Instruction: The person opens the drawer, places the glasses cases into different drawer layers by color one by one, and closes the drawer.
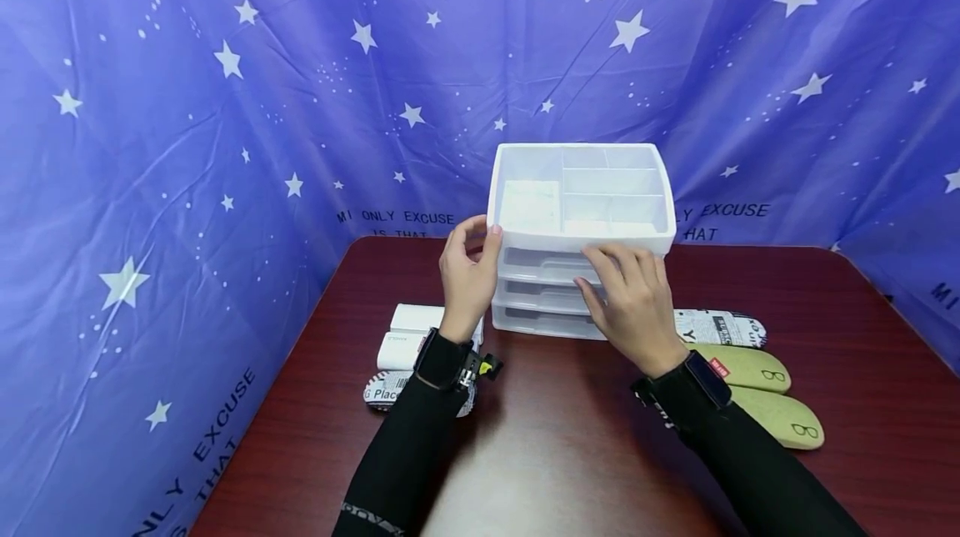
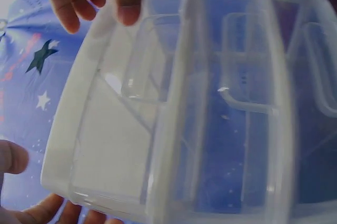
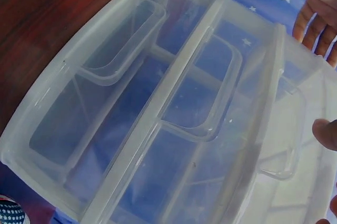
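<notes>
A white plastic drawer organizer (image 1: 581,243) with clear drawers and a divided top tray stands upright on the table. My left hand (image 1: 470,274) is at its upper left corner, fingers along the side. In the left wrist view, the left thumb (image 2: 13,158) stands off the top edge. Before the upper right front is my right hand (image 1: 637,303), its fingers loosely bent near the tray's front edge and the thumb lower, over the drawer fronts. The right wrist view shows three clear drawer fronts (image 3: 195,87), with the right thumb (image 3: 326,133) close to the top one.
Left of the organizer lie white cases (image 1: 401,351) and a newsprint-patterned case (image 1: 382,389), partly behind the left arm. On the right, another newsprint case (image 1: 720,328) and two yellow-green glasses cases (image 1: 780,419) lie in a row. A starry blue curtain (image 1: 420,62) hangs behind the table.
</notes>
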Available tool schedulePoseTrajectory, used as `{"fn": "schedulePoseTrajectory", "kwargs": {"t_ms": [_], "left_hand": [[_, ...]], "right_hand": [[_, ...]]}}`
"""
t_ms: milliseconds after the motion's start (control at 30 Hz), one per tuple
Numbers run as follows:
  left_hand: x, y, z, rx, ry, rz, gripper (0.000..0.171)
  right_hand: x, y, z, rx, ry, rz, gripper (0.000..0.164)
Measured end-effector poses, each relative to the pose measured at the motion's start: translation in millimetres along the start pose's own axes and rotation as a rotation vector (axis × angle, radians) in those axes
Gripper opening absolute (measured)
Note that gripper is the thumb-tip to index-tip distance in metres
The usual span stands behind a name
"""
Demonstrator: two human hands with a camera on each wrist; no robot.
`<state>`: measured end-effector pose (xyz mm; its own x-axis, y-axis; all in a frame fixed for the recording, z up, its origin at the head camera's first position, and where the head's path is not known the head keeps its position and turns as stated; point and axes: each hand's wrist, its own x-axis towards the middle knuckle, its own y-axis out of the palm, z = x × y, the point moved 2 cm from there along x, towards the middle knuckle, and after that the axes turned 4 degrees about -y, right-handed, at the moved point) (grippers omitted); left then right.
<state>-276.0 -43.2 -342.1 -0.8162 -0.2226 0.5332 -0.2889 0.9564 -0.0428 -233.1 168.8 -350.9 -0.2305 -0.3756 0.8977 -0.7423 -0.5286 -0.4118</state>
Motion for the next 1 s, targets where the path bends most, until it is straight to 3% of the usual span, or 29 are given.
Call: {"fn": "schedulePoseTrajectory", "kwargs": {"t_ms": [133,200,267,467,1000], "left_hand": [[5.6,0.3,-1.0,0.025,-0.019,-0.007,0.028],[9.9,-0.2,10.5,0.034,-0.021,0.003,0.029],[11.4,-3.0,11.6,0.031,-0.027,0.021,0.030],[13.9,-10.0,11.8,0.014,-0.051,0.061,0.032],[15.3,-6.8,13.3,-0.080,-0.113,0.085,0.031]], "right_hand": [[3.5,7.3,0.8,-0.006,-0.032,-0.001,0.031],[5.3,11.2,2.3,-0.002,-0.054,0.011,0.025],[6.9,15.2,4.1,0.008,-0.072,0.029,0.021],[9.1,27.2,7.8,0.002,-0.099,0.085,0.022],[12.6,34.4,0.0,-0.118,-0.175,0.066,0.025]]}}
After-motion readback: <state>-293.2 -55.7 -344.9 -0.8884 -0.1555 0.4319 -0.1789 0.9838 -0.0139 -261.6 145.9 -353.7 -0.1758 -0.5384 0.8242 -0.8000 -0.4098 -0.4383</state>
